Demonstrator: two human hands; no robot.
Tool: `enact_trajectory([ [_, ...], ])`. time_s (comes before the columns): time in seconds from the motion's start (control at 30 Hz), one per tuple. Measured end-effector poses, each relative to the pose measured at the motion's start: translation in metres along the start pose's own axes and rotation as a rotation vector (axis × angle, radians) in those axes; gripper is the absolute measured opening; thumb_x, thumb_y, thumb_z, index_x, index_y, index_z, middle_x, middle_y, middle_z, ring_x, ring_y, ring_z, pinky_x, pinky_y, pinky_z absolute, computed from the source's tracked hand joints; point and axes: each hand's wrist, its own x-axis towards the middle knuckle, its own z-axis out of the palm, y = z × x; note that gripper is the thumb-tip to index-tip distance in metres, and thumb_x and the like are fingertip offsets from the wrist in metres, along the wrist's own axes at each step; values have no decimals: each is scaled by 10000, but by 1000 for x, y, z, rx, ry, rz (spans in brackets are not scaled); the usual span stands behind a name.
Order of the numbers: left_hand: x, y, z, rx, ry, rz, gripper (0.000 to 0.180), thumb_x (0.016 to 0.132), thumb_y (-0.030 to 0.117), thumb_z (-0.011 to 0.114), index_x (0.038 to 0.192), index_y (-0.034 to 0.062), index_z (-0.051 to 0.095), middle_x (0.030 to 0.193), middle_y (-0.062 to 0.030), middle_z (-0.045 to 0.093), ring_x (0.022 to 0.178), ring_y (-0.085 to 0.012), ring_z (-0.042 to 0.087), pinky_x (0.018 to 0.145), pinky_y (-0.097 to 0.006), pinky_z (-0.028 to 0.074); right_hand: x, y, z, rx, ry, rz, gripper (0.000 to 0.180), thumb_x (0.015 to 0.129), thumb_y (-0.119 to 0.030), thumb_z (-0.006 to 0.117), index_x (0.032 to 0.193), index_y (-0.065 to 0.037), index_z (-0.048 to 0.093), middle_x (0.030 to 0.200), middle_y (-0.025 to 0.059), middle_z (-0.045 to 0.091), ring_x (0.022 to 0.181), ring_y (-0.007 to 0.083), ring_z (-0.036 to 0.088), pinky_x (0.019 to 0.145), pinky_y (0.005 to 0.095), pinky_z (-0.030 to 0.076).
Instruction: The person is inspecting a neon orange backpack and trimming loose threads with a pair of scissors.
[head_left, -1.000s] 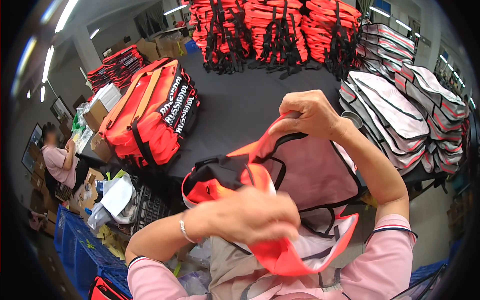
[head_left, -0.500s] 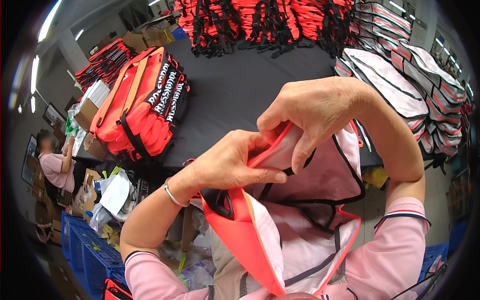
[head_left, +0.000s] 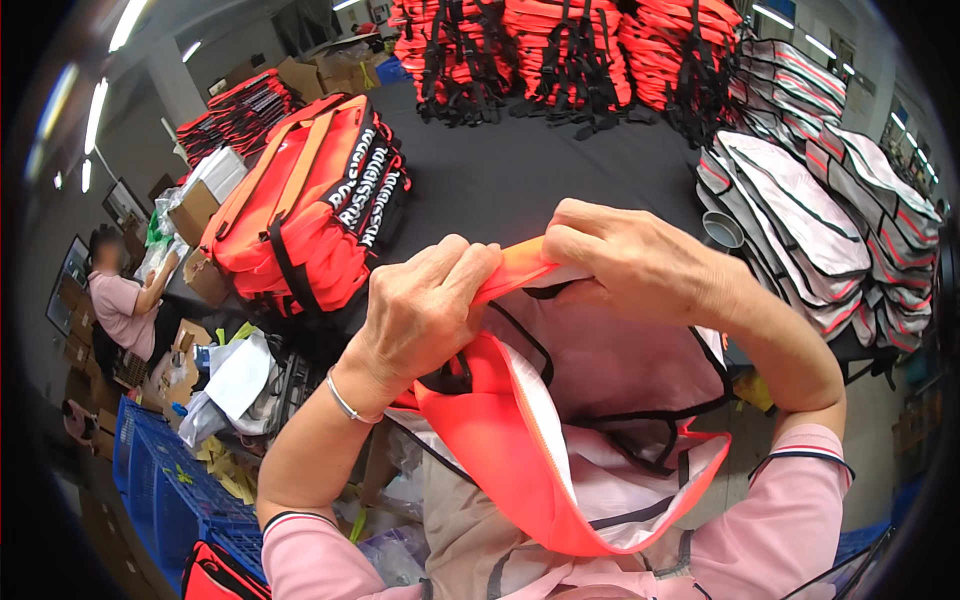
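An orange-red fabric bag (head_left: 490,440) with a white lining and black-bound inner seams hangs wide at its mouth in front of my body. My left hand (head_left: 425,305) grips its upper edge, the fingers curled over the fabric. A short way to the right, my right hand (head_left: 635,265) pinches the same edge, and a strip of orange fabric (head_left: 522,270) runs taut between the two. A zipper edge curves down the front of the opening. The pale lining (head_left: 640,350) shows below my right hand, while my left fingertips are hidden behind the cloth.
Finished orange bags (head_left: 300,210) are stacked left on the black-covered table (head_left: 480,190). Orange pieces with black straps (head_left: 570,60) pile up at the back, white-grey bag pieces (head_left: 790,210) at right. A blue crate (head_left: 170,500) stands lower left. A seated person (head_left: 122,300) is far left.
My hands have shifted along the bag's upper edge, the right one now turned palm-down. The edge between them has been drawn straighter, and the view has swung slightly left.
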Motion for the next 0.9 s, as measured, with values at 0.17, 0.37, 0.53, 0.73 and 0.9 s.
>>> enact_trajectory([
  [0.17, 4, 2, -6, -329, 3, -188, 236, 695, -33, 688, 899, 67, 627, 771, -65, 576, 672, -263, 621, 564, -355, 509, 2, -1, 8, -17, 164, 29, 270, 788, -127, 718, 992, -60, 554, 942, 105, 570, 861, 317, 618, 738, 417, 514],
  [0.37, -2, 9, 4, -451, -240, -200, 342, 708, 166, 831, 922, 58, 587, 806, -108, 615, 713, -317, 632, 613, -388, 501, 0, 14, 23, -49, 6, 93, 347, 734, -184, 775, 979, -57, 566, 951, 103, 634, 904, 313, 640, 833, 442, 494],
  [0.53, -9, 10, 12, -447, -625, -235, 306, 836, 301, 744, 947, 49, 611, 778, -173, 658, 740, -373, 655, 646, -434, 514, -15, 27, 49, -101, -71, -116, 413, 668, -174, 799, 1006, -53, 593, 997, 106, 653, 1018, 301, 643, 889, 446, 496],
  [0.73, 9, -4, -2, -736, -644, -239, 353, 815, 275, 762, 1056, 47, 641, 804, -164, 676, 732, -393, 646, 654, -446, 504, 4, 25, 21, -23, -143, -120, 331, 700, -97, 757, 974, -36, 582, 916, 104, 625, 946, 301, 645, 804, 425, 535],
  [0.9, 17, -11, -7, -267, -403, -82, 288, 757, 166, 753, 999, 76, 627, 772, -115, 655, 719, -324, 654, 587, -406, 500, 12, 32, 24, -142, 92, -161, 188, 792, -139, 676, 924, -58, 571, 882, 75, 605, 888, 273, 645, 693, 388, 559],
])
